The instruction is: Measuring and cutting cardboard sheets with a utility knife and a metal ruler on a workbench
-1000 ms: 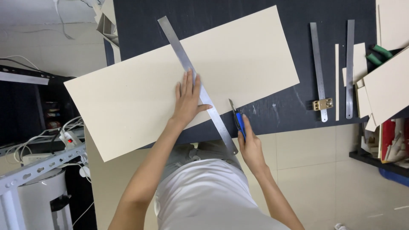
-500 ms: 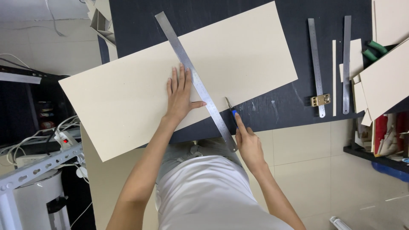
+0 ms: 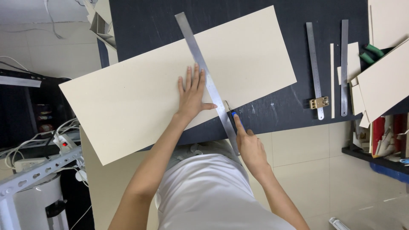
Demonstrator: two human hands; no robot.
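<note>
A dark work table (image 3: 272, 115) fills the upper frame, seen from above by the person standing at its near edge. Across it lies a large sheet of beige cardboard (image 3: 128, 102), set at a slant, its lower left corner jutting past the table edge over the tiled floor (image 3: 306, 149). A long steel ruler (image 3: 200, 59) runs diagonally over the sheet from the far side down past the near edge of the table. The left hand (image 3: 192, 94) lies flat and open on the cardboard, fingers spread, its thumb side pressed against the ruler. The right hand (image 3: 251, 147) is closed around a blue-handled utility knife (image 3: 232, 113), index finger stretched along its back, the blade end resting against the ruler's right edge just beyond the cardboard's near edge. To the right, well apart from the sheet, two more steel rulers (image 3: 343, 64) lie side by side on the table, with a thin cardboard strip (image 3: 332, 81) between them and a small brass fitting (image 3: 319, 102) at the foot of the left one. Stacked cardboard offcuts (image 3: 383, 85) crowd the table's right end. At left, a power strip with cables (image 3: 51, 142) sits on a low rack.
</note>
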